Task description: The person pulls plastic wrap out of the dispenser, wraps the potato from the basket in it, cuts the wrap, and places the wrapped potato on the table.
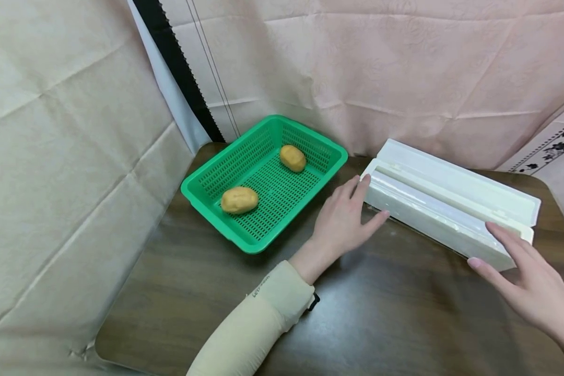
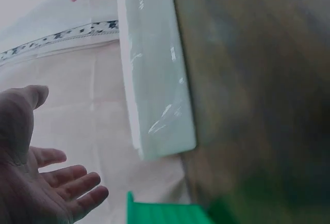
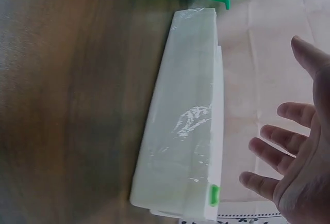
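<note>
The left hand (image 1: 340, 222) and right hand (image 1: 533, 282) were spread wide, holding nothing, near the ends of a long white box (image 1: 434, 225). I couldn't tell if they touched it. Its flat lid (image 1: 458, 180) leaned back; the front partly hid a shiny roll (image 1: 433, 204). The box lay on the brown table (image 1: 395, 324), slanting from near the holey green basket (image 1: 258, 246) toward the right hand.
</note>
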`<action>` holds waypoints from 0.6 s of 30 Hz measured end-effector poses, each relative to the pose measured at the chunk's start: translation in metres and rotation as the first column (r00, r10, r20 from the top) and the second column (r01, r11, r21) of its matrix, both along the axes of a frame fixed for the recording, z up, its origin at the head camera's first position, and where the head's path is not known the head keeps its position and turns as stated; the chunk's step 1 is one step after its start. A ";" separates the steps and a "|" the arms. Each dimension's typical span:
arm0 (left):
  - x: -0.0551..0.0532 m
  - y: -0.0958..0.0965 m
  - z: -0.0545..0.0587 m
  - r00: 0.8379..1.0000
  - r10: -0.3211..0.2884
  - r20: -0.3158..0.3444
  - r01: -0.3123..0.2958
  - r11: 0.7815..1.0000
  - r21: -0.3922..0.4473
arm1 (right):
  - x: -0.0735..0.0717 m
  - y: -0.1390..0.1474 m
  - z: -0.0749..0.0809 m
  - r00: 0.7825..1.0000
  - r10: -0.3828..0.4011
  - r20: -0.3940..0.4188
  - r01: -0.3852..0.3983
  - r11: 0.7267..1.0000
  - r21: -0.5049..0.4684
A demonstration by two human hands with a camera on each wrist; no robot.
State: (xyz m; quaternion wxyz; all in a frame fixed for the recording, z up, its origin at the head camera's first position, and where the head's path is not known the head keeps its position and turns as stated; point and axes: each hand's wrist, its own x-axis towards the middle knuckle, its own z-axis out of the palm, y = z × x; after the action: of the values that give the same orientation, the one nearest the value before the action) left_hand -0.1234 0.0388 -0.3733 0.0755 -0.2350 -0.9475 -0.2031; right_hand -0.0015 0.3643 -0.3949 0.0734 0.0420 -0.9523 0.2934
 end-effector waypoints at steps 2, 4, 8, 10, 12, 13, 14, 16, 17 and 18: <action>0.001 0.004 -0.006 1.000 0.007 0.000 -0.007 1.000 0.010 | 0.002 0.000 -0.004 1.000 -0.012 -0.007 0.012 1.000 -0.002; 0.002 0.008 -0.011 1.000 0.010 0.010 -0.010 1.000 0.013 | 0.002 0.001 -0.008 1.000 -0.004 -0.023 0.004 1.000 -0.015; -0.001 0.014 -0.018 0.995 0.009 0.098 -0.014 0.998 0.058 | 0.003 0.001 -0.015 0.999 0.022 -0.047 -0.025 0.998 -0.056; -0.005 0.016 -0.023 0.984 0.012 0.175 -0.030 0.994 0.105 | 0.003 0.001 -0.019 0.999 0.033 -0.041 -0.036 0.996 -0.084; -0.009 0.017 -0.029 0.967 0.020 0.255 -0.061 0.986 0.154 | 0.005 0.001 -0.023 0.999 0.032 -0.011 -0.033 0.994 -0.107; -0.011 0.017 -0.032 0.958 0.024 0.287 -0.076 0.982 0.173 | 0.005 0.001 -0.025 1.000 0.029 0.007 -0.028 0.993 -0.116; -0.013 0.017 -0.035 0.948 0.028 0.318 -0.093 0.977 0.191 | 0.005 0.001 -0.026 0.999 0.024 0.027 -0.020 0.992 -0.123; -0.017 0.019 -0.040 0.928 0.036 0.370 -0.127 0.966 0.223 | 0.006 0.002 -0.030 0.998 0.018 0.061 -0.009 0.990 -0.140; -0.019 0.020 -0.042 0.918 0.039 0.395 -0.145 0.959 0.244 | 0.007 0.003 -0.032 0.997 0.017 0.081 -0.005 0.989 -0.147; -0.021 0.020 -0.045 0.909 0.037 0.416 -0.159 0.951 0.264 | 0.007 0.004 -0.034 0.995 0.019 0.098 -0.003 0.987 -0.158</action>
State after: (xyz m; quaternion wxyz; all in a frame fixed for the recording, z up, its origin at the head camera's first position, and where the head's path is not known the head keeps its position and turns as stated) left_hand -0.1446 0.0591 -0.4186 -0.0786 -0.1254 -0.9128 -0.3807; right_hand 0.0059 0.3680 -0.4292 0.0273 0.0267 -0.9283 0.3698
